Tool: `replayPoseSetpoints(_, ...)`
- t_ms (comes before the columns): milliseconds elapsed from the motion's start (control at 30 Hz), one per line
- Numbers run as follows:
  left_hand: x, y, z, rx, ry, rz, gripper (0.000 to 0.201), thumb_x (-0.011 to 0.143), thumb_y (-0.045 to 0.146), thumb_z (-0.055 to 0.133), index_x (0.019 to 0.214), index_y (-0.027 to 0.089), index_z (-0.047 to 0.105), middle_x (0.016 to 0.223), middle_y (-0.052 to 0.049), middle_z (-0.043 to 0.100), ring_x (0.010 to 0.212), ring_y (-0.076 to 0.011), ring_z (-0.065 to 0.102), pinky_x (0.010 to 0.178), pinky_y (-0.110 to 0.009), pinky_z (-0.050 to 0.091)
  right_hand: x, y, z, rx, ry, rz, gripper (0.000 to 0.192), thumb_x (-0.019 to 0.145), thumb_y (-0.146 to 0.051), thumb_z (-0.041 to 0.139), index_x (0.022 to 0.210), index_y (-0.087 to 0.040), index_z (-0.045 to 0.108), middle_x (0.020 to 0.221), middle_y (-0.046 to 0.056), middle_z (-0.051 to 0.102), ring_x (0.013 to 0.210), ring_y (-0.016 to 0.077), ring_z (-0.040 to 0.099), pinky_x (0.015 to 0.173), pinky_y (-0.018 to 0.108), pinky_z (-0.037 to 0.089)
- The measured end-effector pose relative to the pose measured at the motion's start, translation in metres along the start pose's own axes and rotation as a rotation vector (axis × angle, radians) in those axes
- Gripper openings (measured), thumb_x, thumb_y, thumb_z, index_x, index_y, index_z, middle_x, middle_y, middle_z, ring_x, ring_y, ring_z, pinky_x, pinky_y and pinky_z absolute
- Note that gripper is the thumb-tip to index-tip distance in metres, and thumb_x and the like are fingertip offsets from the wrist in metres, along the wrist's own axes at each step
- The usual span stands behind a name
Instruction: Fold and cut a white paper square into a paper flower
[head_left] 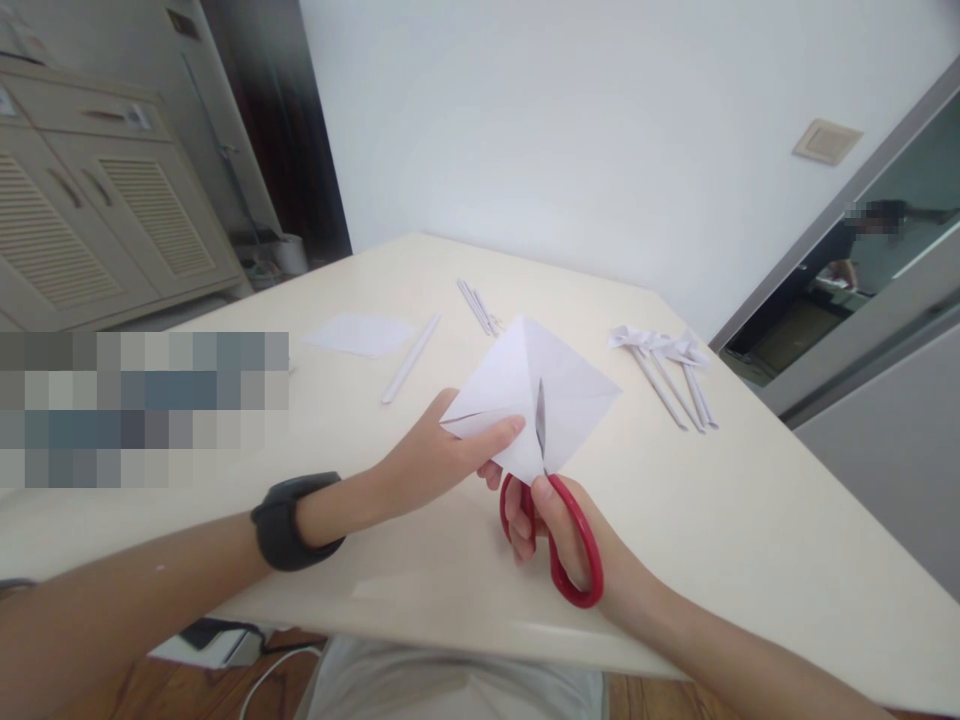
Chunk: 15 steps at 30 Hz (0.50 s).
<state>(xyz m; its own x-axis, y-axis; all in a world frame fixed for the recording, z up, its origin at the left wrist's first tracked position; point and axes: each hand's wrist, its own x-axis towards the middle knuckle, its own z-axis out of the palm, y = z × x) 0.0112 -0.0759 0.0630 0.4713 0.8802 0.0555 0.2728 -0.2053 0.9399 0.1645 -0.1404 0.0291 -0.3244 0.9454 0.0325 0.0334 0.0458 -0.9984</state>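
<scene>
My left hand (442, 445) pinches a white square of paper (502, 375), its thumb lying on top and fingertips showing beneath. Creases run across the sheet, and a slit cuts in from its left corner. In my right hand (559, 515) are red-handled scissors (589, 560), with thumb and fingers through the loops. One blade lies over the paper along its middle crease, coming in from the near corner; the other blade is mostly hidden under the sheet. Both hands are above the near part of the table.
Paper pinwheels on rolled sticks (660, 365) lie at the right of the cream table (780, 520). Thin paper rolls (476, 305) lie farther back, with a longer paper roll (412, 358) and a flat paper sheet (360, 333) to the left. A white wall (525, 130) stands behind.
</scene>
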Motion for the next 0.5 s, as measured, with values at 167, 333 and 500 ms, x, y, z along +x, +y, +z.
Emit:
replayPoseSetpoints(167, -0.001, 0.004, 0.0, -0.028, 0.003, -0.055, 0.036, 0.079, 0.043, 0.051, 0.055, 0.018, 0.05, 0.049, 0.001, 0.056, 0.052, -0.014, 0.056, 0.06, -0.027, 0.047, 0.001, 0.007, -0.002, -0.008, 0.017, 0.046, 0.042, 0.089, -0.052, 0.034, 0.074, -0.016, 0.049, 0.061, -0.001, 0.044, 0.053, 0.0098, 0.045, 0.057, 0.027, 0.039)
replayPoseSetpoints(333, -0.002, 0.003, 0.001, -0.021, -0.003, -0.08, 0.036, 0.078, 0.045, 0.053, 0.054, 0.018, 0.05, 0.049, 0.001, 0.057, 0.053, -0.0146, 0.057, 0.061, -0.027, 0.047, 0.002, 0.011, -0.004, 0.004, 0.015, 0.053, 0.041, 0.09, -0.05, 0.035, 0.075, -0.016, 0.051, 0.064, -0.001, 0.044, 0.056, 0.0098, 0.046, 0.058, 0.026, 0.039)
replayPoseSetpoints(500, -0.001, 0.001, 0.001, -0.001, -0.006, -0.058, 0.039, 0.078, 0.048, 0.051, 0.054, 0.018, 0.049, 0.049, 0.001, 0.056, 0.054, -0.015, 0.056, 0.063, -0.029, 0.047, 0.002, 0.008, -0.004, -0.047, 0.024, 0.046, 0.043, 0.09, -0.05, 0.034, 0.069, -0.016, 0.048, 0.06, -0.002, 0.044, 0.055, 0.0092, 0.047, 0.058, 0.025, 0.038)
